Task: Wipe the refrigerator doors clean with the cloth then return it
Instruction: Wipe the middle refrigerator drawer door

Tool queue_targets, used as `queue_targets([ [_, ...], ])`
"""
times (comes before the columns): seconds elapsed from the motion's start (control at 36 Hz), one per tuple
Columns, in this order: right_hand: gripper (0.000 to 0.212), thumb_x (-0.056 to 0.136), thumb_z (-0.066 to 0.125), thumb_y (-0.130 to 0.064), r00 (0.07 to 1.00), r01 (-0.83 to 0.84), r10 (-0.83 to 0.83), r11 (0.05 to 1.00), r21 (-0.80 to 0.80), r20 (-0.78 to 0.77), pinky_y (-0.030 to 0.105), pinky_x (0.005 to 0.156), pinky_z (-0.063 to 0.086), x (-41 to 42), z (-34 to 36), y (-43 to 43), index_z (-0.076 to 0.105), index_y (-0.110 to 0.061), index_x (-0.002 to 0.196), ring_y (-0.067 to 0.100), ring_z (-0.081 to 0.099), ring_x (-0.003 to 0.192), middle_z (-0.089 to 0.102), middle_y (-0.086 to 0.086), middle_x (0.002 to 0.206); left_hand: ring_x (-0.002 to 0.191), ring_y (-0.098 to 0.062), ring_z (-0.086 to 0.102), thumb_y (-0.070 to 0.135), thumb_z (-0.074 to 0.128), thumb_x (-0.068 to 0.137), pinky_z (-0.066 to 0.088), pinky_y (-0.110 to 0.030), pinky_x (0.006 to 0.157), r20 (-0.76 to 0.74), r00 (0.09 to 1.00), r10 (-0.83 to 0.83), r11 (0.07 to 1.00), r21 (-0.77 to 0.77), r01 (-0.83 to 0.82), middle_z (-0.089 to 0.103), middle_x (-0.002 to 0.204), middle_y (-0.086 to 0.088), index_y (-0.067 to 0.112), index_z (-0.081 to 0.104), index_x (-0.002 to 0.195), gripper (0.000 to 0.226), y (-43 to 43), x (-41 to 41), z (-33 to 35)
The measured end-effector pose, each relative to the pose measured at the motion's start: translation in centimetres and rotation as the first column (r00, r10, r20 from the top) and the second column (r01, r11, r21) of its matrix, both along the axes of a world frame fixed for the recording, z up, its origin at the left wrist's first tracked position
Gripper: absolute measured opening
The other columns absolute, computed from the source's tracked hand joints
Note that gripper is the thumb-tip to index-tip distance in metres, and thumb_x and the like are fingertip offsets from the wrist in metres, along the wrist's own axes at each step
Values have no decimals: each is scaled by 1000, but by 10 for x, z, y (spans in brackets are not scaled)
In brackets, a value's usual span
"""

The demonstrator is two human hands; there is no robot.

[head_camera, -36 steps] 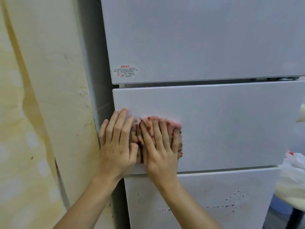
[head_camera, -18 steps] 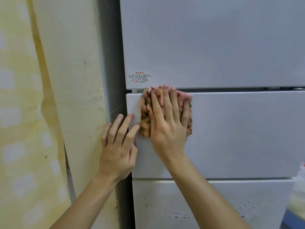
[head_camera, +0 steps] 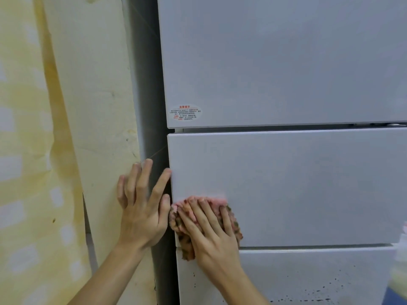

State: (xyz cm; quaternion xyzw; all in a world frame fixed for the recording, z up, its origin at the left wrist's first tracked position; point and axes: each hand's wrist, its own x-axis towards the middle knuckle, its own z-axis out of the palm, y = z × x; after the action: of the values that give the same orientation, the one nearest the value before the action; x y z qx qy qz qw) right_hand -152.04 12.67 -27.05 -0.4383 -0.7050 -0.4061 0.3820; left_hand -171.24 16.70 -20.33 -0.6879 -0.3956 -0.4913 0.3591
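Note:
A white refrigerator fills the view, with an upper door (head_camera: 282,62), a middle drawer door (head_camera: 297,183) and a lower door (head_camera: 308,276) speckled with dark spots. My right hand (head_camera: 211,234) presses a pink, patterned cloth (head_camera: 182,236) flat against the bottom left corner of the middle door, fingers straight and spread. The cloth hangs a little over the gap onto the lower door. My left hand (head_camera: 143,205) rests open on the refrigerator's left side edge, its index fingertip touching the middle door's left edge.
A cream wall panel (head_camera: 94,128) stands close against the refrigerator's left side, with stained yellowish wall (head_camera: 26,172) beyond it. A small warning sticker (head_camera: 185,112) sits at the upper door's bottom left. Something pale and blurred shows at the right edge (head_camera: 400,260).
My right hand has slid the cloth down from the middle door's top left corner to its bottom left corner. My left hand stays at the refrigerator's left edge.

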Motion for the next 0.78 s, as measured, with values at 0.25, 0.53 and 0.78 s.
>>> queue_targets([
  [0.25,57,112,36,-31,976,-7,31,994,112,-217,52,131,5,-35,119,12,23,-18,167,26,6,163,10,9,175,162,-35,12,24,46,99,12,-59,129,90,996,1,1000,24,-3,17,174,-14,14,26,164,69,8,-14,18],
  [0.53,54,113,33,-24,995,-99,99,995,28,10,50,132,3,-33,18,10,27,-18,166,22,16,161,15,4,175,163,-32,6,23,43,103,6,-57,131,77,997,24,1000,-16,-23,11,175,-14,9,20,165,68,10,-15,12],
  [0.78,53,112,43,-25,977,-212,211,974,-84,-26,48,132,11,-23,16,-10,33,-18,164,22,17,161,20,5,174,156,-31,25,21,41,104,21,-50,128,160,984,-77,994,-60,87,35,165,-15,10,59,142,44,-15,-6,7],
])
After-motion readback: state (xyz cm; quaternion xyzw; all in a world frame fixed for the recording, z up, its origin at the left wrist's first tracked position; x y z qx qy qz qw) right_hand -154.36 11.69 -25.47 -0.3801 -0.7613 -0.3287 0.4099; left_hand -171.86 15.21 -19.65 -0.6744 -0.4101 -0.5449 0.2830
